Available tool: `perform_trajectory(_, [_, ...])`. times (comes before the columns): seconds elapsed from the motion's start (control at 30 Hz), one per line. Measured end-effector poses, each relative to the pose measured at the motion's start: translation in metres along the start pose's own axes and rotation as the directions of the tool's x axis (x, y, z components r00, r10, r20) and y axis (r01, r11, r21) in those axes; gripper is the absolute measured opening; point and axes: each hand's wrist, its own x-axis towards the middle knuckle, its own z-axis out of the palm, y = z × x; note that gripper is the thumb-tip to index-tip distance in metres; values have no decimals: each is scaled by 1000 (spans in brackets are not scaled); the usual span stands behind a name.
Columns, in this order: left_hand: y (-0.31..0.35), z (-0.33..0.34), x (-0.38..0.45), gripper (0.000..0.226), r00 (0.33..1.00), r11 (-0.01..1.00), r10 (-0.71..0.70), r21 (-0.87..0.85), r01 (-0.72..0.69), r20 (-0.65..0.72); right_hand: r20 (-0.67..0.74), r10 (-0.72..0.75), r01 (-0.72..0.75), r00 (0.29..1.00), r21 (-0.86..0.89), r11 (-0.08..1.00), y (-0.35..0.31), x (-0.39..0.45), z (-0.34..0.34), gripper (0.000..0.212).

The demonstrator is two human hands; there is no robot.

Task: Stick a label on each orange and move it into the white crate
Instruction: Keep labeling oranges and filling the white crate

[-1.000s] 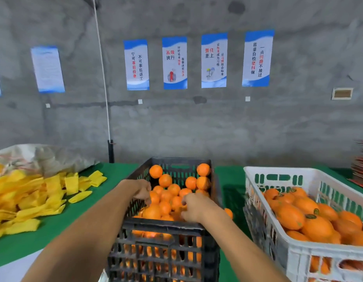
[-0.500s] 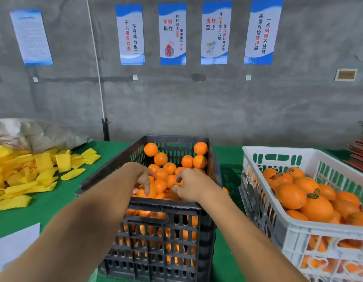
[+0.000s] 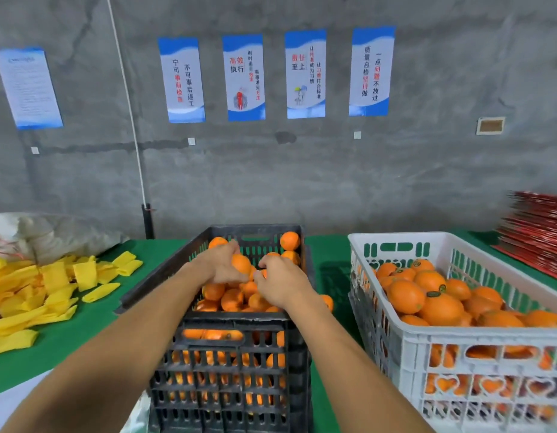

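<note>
A black crate [image 3: 280, 321] in front of me holds several unlabelled oranges. My left hand [image 3: 217, 264] grips one orange [image 3: 241, 263] lifted just above the pile. My right hand [image 3: 283, 281] hovers close beside it over the crate, fingers curled down toward the fruit; its fingertips are hidden, so I cannot see whether it holds anything. To the right stands the white crate [image 3: 458, 334], filled with several larger oranges [image 3: 439, 307], some showing small dark labels.
Yellow foam sleeves [image 3: 52, 285] lie heaped on the green table [image 3: 330, 270] at the left, with a white sack [image 3: 52, 232] behind them. A stack of red sheets [image 3: 539, 232] sits at the far right. A grey wall with posters rises behind the table.
My left hand has lifted an orange out of the pile in the black crate. My right hand has come up beside it. My view has tilted slightly upward.
</note>
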Motion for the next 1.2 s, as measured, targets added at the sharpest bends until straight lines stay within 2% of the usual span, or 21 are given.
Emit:
perform_trajectory(0.07, [22,-7,-21,61,972,988,94,-101,-118,-215,-89,-1,6,996,63,998,-3,-5,-6,45])
perform_trajectory(0.13, [43,-9,-45,51,930,966,137,-163,-202,-341,-159,48,-17,986,191,981,-5,-12,-13,55])
perform_trajectory(0.23, [73,-3,-79,47,878,926,149,-248,-285,-455,-209,84,18,974,441,897,-4,-28,-21,65])
perform_trajectory(0.33, [104,9,-110,63,841,872,180,-312,-376,-511,-374,101,160,922,605,780,11,-59,-27,64])
perform_trajectory(0.4, [125,25,-128,75,787,846,248,-270,-460,-564,-490,116,257,864,627,735,28,-88,-29,62])
perform_trajectory(0.5, [155,53,-149,75,694,824,371,-127,-553,-617,-575,182,292,798,632,718,56,-127,-28,62])
perform_trajectory(0.6, [173,83,-163,71,656,803,464,-30,-595,-595,-579,211,281,788,642,713,84,-161,-18,62])
perform_trajectory(0.67, [176,109,-172,68,670,785,502,-36,-618,-548,-543,210,226,813,626,746,105,-184,-6,70])
perform_trajectory(0.77, [172,157,-189,67,793,798,457,-208,-566,-403,-396,206,93,895,617,781,139,-215,22,73])
perform_trajectory(0.87, [161,206,-203,61,942,822,283,-460,-335,-180,-194,184,-50,964,548,835,170,-240,45,61])
perform_trajectory(0.9, [157,222,-207,56,973,795,208,-563,-226,-97,-130,179,-88,975,517,851,179,-247,52,56])
perform_trajectory(0.97, [151,249,-213,50,997,641,71,-767,-15,40,-19,159,-131,987,481,867,195,-262,63,48])
perform_trajectory(1.03, [147,264,-211,51,994,492,-36,-864,110,106,74,125,-145,989,420,896,204,-277,72,50])
perform_trajectory(1.1, [145,266,-207,50,987,414,-76,-896,162,143,159,95,-134,983,261,956,209,-285,75,66])
perform_trajectory(1.17, [141,267,-205,50,988,387,-54,-909,155,145,192,64,-74,979,45,996,211,-288,77,85])
perform_trajectory(1.2, [140,269,-206,50,991,385,-37,-913,136,132,193,70,-69,979,-9,998,210,-288,77,90])
